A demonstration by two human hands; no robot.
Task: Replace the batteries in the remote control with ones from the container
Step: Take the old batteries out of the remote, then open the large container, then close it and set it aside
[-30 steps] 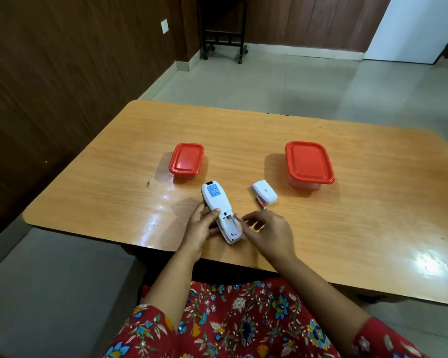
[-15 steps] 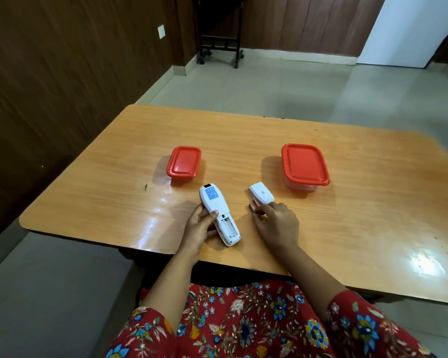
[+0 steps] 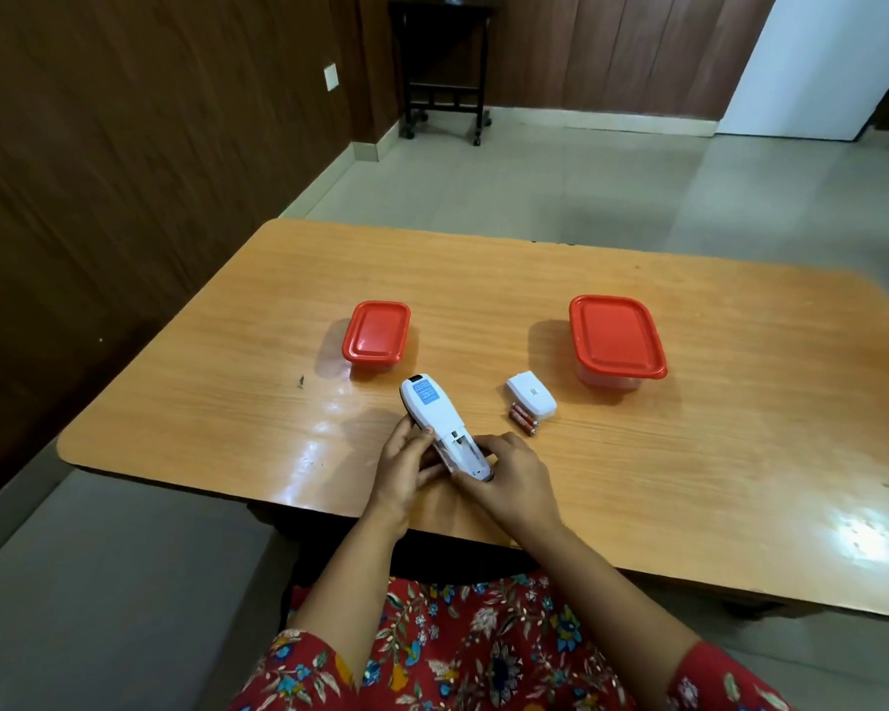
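A white remote control (image 3: 435,415) lies face down near the table's front edge, its battery bay uncovered. My left hand (image 3: 404,461) grips its left side. My right hand (image 3: 509,474) holds its near end from the right. The white battery cover (image 3: 530,400) lies to the right on the table, with two red batteries (image 3: 523,419) side by side against its near edge. A small red-lidded container (image 3: 377,337) stands behind the remote, lid on. A larger red-lidded container (image 3: 616,342) stands to the right, lid on.
The wooden table (image 3: 689,454) has rounded corners and a glossy top. A dark wood-panelled wall runs along the left. A dark wheeled stand (image 3: 445,69) is on the tiled floor at the back. My red floral clothing fills the bottom.
My right hand left the batteries beside the cover and came back to the remote's near end. Two batteries now lie on the table. The left hand stayed on the remote.
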